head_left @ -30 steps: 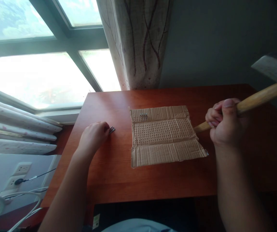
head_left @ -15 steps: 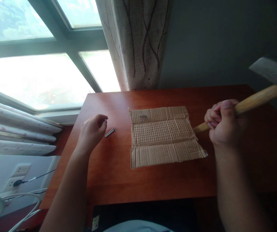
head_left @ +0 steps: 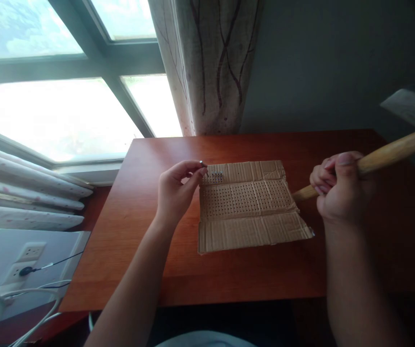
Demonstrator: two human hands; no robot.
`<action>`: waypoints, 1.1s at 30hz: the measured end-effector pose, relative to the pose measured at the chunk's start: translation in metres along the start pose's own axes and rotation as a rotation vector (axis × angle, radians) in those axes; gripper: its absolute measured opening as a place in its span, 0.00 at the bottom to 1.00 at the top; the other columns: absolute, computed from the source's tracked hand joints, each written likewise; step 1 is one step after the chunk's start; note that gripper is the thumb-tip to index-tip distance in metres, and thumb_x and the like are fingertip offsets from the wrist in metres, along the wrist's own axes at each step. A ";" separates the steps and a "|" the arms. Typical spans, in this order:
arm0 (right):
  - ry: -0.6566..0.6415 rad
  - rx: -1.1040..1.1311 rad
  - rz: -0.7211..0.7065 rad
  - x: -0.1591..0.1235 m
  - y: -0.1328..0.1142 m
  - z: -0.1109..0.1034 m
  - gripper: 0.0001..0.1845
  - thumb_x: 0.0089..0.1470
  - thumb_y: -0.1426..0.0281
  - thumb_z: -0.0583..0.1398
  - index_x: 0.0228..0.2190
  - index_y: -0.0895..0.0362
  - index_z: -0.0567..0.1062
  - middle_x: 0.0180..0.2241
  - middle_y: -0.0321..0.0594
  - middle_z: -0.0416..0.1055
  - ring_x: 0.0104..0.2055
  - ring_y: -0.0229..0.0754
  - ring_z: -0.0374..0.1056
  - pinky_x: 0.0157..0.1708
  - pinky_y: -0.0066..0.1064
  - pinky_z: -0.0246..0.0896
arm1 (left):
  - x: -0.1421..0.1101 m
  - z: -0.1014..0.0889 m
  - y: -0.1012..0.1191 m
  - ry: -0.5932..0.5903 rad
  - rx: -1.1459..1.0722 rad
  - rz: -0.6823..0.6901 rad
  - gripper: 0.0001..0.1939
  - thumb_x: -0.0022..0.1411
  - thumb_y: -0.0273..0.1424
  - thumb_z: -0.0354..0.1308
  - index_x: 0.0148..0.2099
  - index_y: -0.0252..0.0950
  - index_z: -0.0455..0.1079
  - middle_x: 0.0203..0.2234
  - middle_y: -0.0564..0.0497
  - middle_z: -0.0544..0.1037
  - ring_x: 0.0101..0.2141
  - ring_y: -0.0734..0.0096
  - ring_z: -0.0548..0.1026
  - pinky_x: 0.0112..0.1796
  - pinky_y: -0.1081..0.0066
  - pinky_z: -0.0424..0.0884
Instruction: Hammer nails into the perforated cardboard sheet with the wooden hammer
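Note:
My left hand (head_left: 179, 190) is at the upper left corner of a piece of cardboard (head_left: 254, 230), its thumb and fingertips pinched on a nail (head_left: 201, 164) whose head shows above them. Beside those fingertips, several small nails (head_left: 218, 175) stand in the cardboard in a tight cluster. Rows of small holes cover its middle panel. My right hand (head_left: 339, 185) is wrapped round the wooden handle of a hammer (head_left: 397, 153), held raised to the right of the cardboard. The grey hammer head tilts up at the right edge, partly out of view.
The cardboard lies on a reddish-brown wooden table (head_left: 258, 274). A window (head_left: 48, 115) and a patterned curtain (head_left: 218, 62) stand behind it. To the lower left are a wall socket (head_left: 26, 270) with a black plug and white cables (head_left: 44, 294).
My left hand has left the loose nails on the table and moved right to the cardboard with one nail. Those loose nails are now hidden behind it. My right hand still holds the hammer raised.

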State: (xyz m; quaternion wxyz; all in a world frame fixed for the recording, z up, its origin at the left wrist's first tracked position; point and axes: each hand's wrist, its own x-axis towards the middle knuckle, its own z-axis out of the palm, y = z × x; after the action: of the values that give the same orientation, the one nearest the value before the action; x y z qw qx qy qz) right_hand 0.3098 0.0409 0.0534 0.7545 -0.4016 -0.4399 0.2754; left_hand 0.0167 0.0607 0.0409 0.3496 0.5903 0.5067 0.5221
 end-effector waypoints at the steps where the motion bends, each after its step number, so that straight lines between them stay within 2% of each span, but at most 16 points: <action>1: -0.003 0.003 0.004 0.000 0.000 0.000 0.15 0.52 0.65 0.65 0.20 0.55 0.67 0.12 0.25 0.52 0.11 0.28 0.44 0.11 0.24 0.35 | 0.000 0.002 -0.002 -0.005 0.036 0.008 0.10 0.59 0.37 0.65 0.39 0.38 0.79 0.34 0.48 0.83 0.36 0.66 0.79 0.41 0.64 0.76; 10: 0.027 -0.008 0.019 0.001 0.001 0.000 0.17 0.49 0.63 0.67 0.19 0.56 0.67 0.12 0.25 0.52 0.10 0.27 0.44 0.11 0.24 0.35 | 0.003 0.007 -0.015 0.057 0.235 0.062 0.09 0.61 0.38 0.63 0.41 0.41 0.81 0.36 0.49 0.83 0.39 0.64 0.78 0.44 0.63 0.73; 19: 0.001 -0.002 -0.003 -0.001 -0.001 0.001 0.15 0.52 0.65 0.65 0.20 0.56 0.68 0.12 0.25 0.52 0.11 0.28 0.44 0.11 0.24 0.34 | 0.004 0.009 -0.015 0.066 0.250 0.082 0.09 0.61 0.36 0.63 0.41 0.41 0.81 0.34 0.49 0.82 0.37 0.65 0.76 0.42 0.64 0.72; 33: -0.008 -0.036 -0.007 -0.003 0.002 -0.001 0.17 0.52 0.62 0.66 0.21 0.56 0.67 0.12 0.24 0.52 0.11 0.28 0.44 0.11 0.25 0.36 | 0.003 0.011 -0.022 0.052 0.166 0.086 0.08 0.60 0.36 0.64 0.40 0.39 0.80 0.33 0.49 0.82 0.34 0.68 0.75 0.36 0.69 0.71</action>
State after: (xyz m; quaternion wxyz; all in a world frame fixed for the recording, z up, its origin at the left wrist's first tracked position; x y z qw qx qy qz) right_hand 0.3092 0.0391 0.0502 0.7463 -0.4125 -0.4495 0.2662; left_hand 0.0221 0.0703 0.0181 0.2637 0.6247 0.5311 0.5081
